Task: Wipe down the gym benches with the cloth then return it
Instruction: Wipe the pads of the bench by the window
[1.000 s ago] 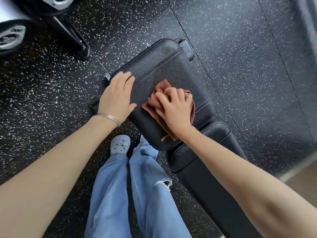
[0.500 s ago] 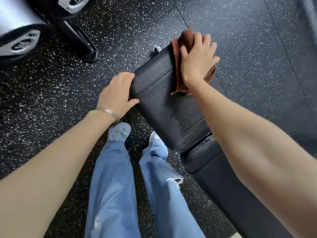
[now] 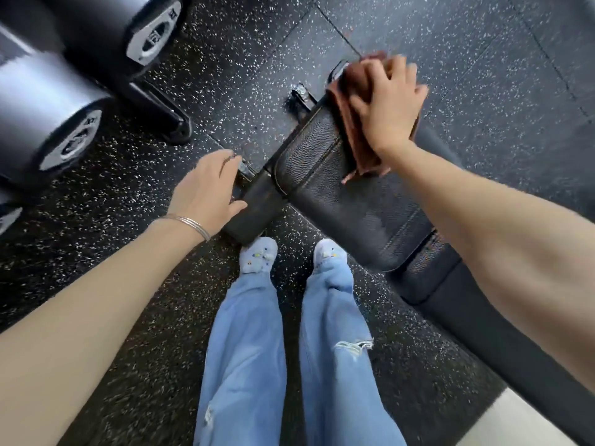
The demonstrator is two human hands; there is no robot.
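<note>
Head view, left to right: two dumbbells (image 3: 48, 123) lie on the speckled floor (image 3: 96, 220). The left hand (image 3: 206, 185) holds nothing; its fingers are straight and close together, and its thumb touches the bench frame (image 3: 254, 204) at the seat end.

The seat pad (image 3: 338, 194) has its long axis running from upper left to lower right, with the free end pointing up and left. The backrest pad (image 3: 483, 333) continues the same line.

The cloth (image 3: 351, 123) is bunched on the far corner of the seat pad's free end, its long side lying across the pad. The right hand (image 3: 391, 107) presses it down with flat, slightly spread fingers.

Progress, as judged: the seat pad appears nearly covered, with a faint damp patch near its middle. The backrest pad, any other benches and the return of the cloth remain.
</note>
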